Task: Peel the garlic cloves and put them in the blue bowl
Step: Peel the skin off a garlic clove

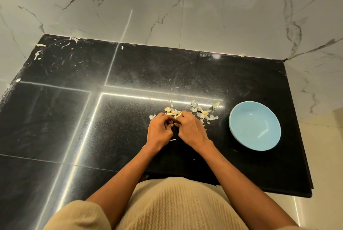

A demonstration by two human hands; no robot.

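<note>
Left hand (160,131) and right hand (192,130) – both grips pinching small garlic clove (175,123); papery skins (202,111) left of round glossy blue bowl (255,125).

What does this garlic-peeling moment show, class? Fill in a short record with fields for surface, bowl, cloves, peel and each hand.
surface: black countertop against a marble wall
bowl: blue bowl, right of the hands, nothing seen in it
cloves: small pile of garlic cloves just beyond the fingers
peel: papery skins scattered between cloves and bowl
left hand: fingers curled, pinching something small, mostly hidden
right hand: fingers curled, meeting the left on the same item
</note>
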